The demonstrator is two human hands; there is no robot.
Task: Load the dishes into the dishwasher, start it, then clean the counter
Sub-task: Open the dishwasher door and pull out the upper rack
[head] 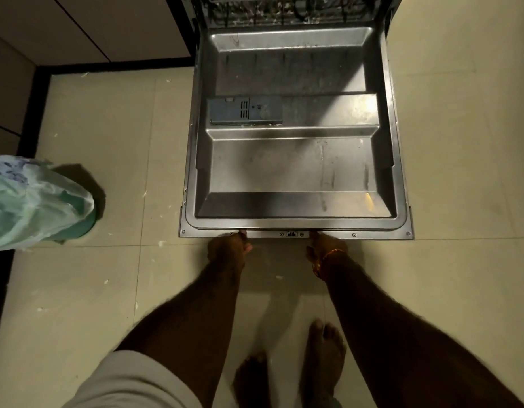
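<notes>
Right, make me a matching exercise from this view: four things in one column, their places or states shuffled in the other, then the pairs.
Things:
1. dishwasher door
2. detergent dispenser
3. plastic bag
4. left hand

Places or states:
A. on the floor at the far left
B. at the door's front edge, left of the latch
C. folded down flat, fully open
D. set into the door's inner panel

Pairs: 1-C, 2-D, 3-A, 4-B

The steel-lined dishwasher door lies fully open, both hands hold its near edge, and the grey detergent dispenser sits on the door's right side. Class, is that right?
Not quite. The head view shows the grey detergent dispenser on the left side of the steel-lined dishwasher door, not the right. The rest stands: the door lies open, and the left hand and right hand hold its near edge.
</notes>
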